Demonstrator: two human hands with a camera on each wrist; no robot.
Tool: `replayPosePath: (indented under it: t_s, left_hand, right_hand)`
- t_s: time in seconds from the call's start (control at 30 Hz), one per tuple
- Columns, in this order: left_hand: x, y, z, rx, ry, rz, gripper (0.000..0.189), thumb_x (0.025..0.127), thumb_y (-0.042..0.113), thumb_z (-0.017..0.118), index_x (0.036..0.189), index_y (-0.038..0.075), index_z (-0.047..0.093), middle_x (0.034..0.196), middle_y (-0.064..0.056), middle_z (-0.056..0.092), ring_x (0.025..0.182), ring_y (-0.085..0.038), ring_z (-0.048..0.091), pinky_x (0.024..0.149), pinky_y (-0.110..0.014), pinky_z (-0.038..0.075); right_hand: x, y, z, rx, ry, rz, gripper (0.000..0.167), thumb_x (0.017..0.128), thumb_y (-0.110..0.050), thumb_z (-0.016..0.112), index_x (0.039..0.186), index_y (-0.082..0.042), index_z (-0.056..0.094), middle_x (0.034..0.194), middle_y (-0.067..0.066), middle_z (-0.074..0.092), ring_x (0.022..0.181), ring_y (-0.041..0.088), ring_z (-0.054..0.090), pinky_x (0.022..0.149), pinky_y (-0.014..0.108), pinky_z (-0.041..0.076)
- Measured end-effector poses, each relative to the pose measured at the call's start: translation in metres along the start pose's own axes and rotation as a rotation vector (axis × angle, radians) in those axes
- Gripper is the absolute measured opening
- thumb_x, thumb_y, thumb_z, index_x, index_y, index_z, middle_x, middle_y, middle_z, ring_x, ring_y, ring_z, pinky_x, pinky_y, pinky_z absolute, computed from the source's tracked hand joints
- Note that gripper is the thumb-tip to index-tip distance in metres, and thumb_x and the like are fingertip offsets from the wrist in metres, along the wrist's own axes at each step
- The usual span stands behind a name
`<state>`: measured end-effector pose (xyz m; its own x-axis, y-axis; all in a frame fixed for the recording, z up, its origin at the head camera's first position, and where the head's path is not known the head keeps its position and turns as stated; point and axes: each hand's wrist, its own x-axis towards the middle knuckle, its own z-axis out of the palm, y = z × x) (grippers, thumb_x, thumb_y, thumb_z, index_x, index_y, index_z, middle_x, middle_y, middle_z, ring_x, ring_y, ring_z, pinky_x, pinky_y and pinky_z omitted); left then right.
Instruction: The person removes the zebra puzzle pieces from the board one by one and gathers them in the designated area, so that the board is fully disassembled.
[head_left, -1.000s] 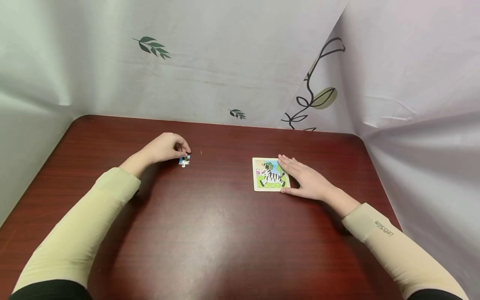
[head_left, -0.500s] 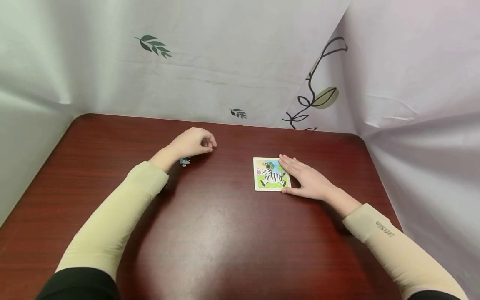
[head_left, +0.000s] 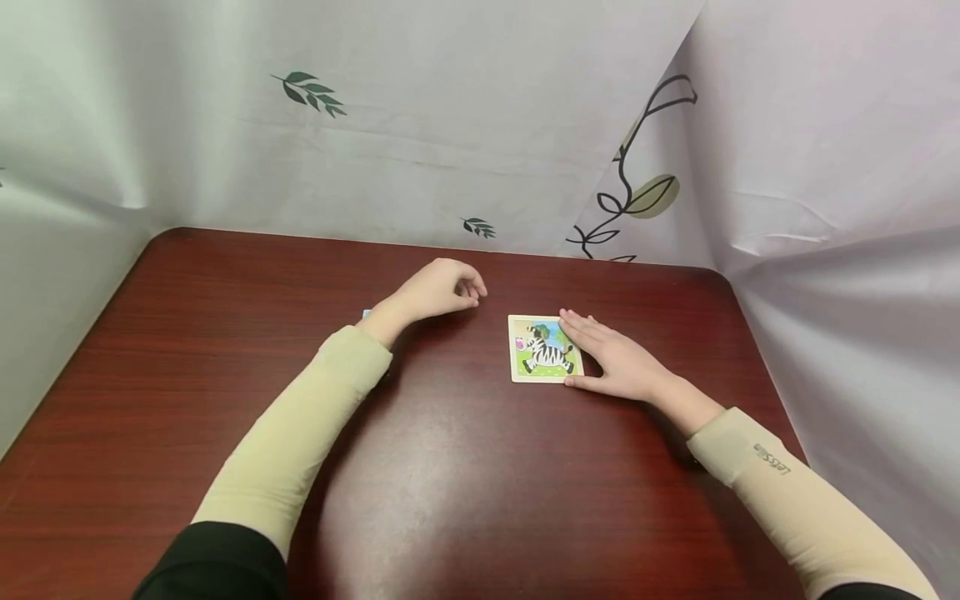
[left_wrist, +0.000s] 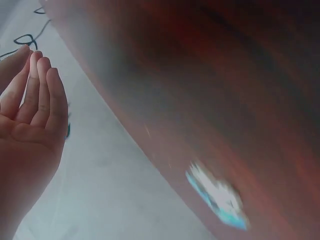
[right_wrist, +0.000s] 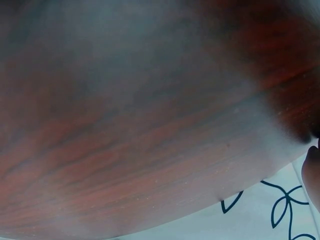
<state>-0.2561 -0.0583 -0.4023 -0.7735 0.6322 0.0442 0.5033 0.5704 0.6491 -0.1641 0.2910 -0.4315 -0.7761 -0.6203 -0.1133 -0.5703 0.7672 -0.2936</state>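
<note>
A square zebra jigsaw puzzle (head_left: 538,357) in a pale frame lies flat on the table. My right hand (head_left: 611,358) rests at its right side, with straight fingers over the upper right corner and the thumb at the lower right one. To the left of the puzzle, my left hand (head_left: 444,287) hovers near the table's back with loosely bent fingers and nothing visible in them. Behind the left wrist, a loose puzzle piece (left_wrist: 217,197), blue with black and white, lies on the table. The head view shows only a sliver of it.
The dark red wooden table (head_left: 480,467) has rounded back corners. Right behind its back edge hangs a white curtain (head_left: 420,167) with leaf prints, which also closes off both sides.
My left hand has left the loose puzzle piece on the table and moved right toward the zebra puzzle. The right hand and the zebra puzzle have stayed in place.
</note>
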Motion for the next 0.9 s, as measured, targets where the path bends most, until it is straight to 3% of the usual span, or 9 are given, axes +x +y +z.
replayPosePath:
  t_s: [0.27, 0.53, 0.9]
  left_hand:
    - [0.012, 0.018, 0.018, -0.070, 0.004, 0.007, 0.013, 0.094, 0.006, 0.074, 0.107, 0.005, 0.079, 0.098, -0.009, 0.079, 0.091, -0.021, 0.072, 0.088, -0.033, 0.059]
    - [0.027, 0.035, 0.035, -0.113, -0.037, 0.010, 0.015, 0.095, 0.005, 0.072, 0.109, 0.003, 0.079, 0.101, -0.010, 0.079, 0.092, -0.019, 0.073, 0.088, -0.029, 0.059]
    - [0.044, 0.049, 0.053, -0.021, -0.156, 0.006, 0.013, 0.095, 0.006, 0.073, 0.107, 0.005, 0.078, 0.101, -0.008, 0.076, 0.094, -0.017, 0.069, 0.087, -0.027, 0.056]
  right_hand:
    - [0.000, -0.001, -0.001, 0.000, -0.003, 0.004, 0.099, 0.094, -0.050, 0.077, 0.169, -0.010, 0.025, 0.178, 0.008, 0.023, 0.164, 0.029, 0.026, 0.133, 0.052, 0.024]
    - [0.000, -0.001, 0.000, 0.003, 0.000, 0.000, 0.098, 0.095, -0.049, 0.077, 0.169, -0.010, 0.025, 0.177, 0.009, 0.024, 0.164, 0.030, 0.027, 0.132, 0.053, 0.025]
    - [-0.001, 0.001, 0.001, 0.014, 0.015, -0.020, 0.097, 0.095, -0.047, 0.077, 0.168, -0.009, 0.028, 0.177, 0.011, 0.025, 0.163, 0.031, 0.027, 0.133, 0.052, 0.024]
